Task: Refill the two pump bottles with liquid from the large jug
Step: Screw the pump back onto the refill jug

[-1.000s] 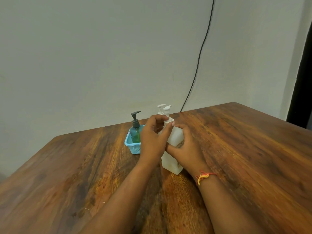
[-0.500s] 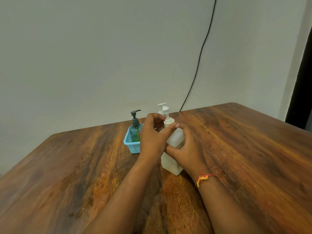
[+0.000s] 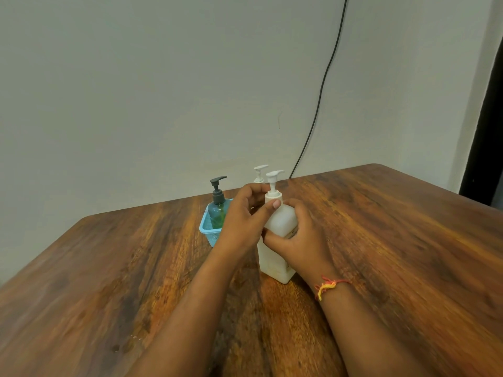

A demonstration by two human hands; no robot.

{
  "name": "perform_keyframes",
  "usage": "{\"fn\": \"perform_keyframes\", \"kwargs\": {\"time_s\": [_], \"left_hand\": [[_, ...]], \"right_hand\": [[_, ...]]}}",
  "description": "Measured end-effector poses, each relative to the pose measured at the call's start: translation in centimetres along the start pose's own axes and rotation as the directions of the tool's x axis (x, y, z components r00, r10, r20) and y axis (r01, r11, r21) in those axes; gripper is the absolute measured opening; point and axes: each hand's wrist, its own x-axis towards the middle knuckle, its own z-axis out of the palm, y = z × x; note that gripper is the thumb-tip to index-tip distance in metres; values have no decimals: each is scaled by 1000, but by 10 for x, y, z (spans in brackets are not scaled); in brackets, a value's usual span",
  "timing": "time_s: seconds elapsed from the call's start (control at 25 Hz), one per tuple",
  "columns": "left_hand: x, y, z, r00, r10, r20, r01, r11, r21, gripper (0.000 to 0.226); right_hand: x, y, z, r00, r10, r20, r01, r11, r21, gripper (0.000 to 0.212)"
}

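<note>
A white pump bottle [image 3: 276, 261] stands upright on the wooden table [image 3: 381, 240] in the middle. My right hand [image 3: 302, 240] grips its body from the right. My left hand [image 3: 245, 216] pinches the collar of its white pump [image 3: 273, 183], which stands raised above the neck. Behind it, a blue-green bottle with a dark pump [image 3: 217, 205] sits in a small light-blue basket [image 3: 208, 229]. The head of a second white pump [image 3: 260, 172] shows behind my left hand; its bottle is hidden. No large jug is in view.
A black cable [image 3: 321, 88] runs down the pale wall to the table's far edge. A dark doorway edge [image 3: 490, 118] is at the far right. The table's left corner is rounded and close to the basket side.
The white pump has risen higher out of the bottle's neck while my left hand stayed on its collar. My right hand has kept its grip on the body.
</note>
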Motion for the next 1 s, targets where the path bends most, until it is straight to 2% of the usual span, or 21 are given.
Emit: {"fn": "perform_keyframes", "kwargs": {"time_s": [0.24,0.48,0.6,0.88,1.0], "left_hand": [[2,-5,15,974,32,-226,-26,999,29,43],[-1,-3,17,968,70,-239,-60,997,49,41],[1,-4,10,984,34,-174,-31,999,16,36],[-1,0,-9,991,-8,133,-1,998,67,29],[2,-5,-13,988,1,155,-17,995,98,34]], "right_hand": [[0,1,1,1000,-12,-10,12,999,-30,71],[0,1,1,1000,-4,-8,4,1000,-25,70],[0,2,1,1000,8,-9,-8,1000,-2,69],[1,2,2,1000,9,-17,-9,999,-39,66],[2,1,2,1000,2,-24,-3,999,-34,66]]}}
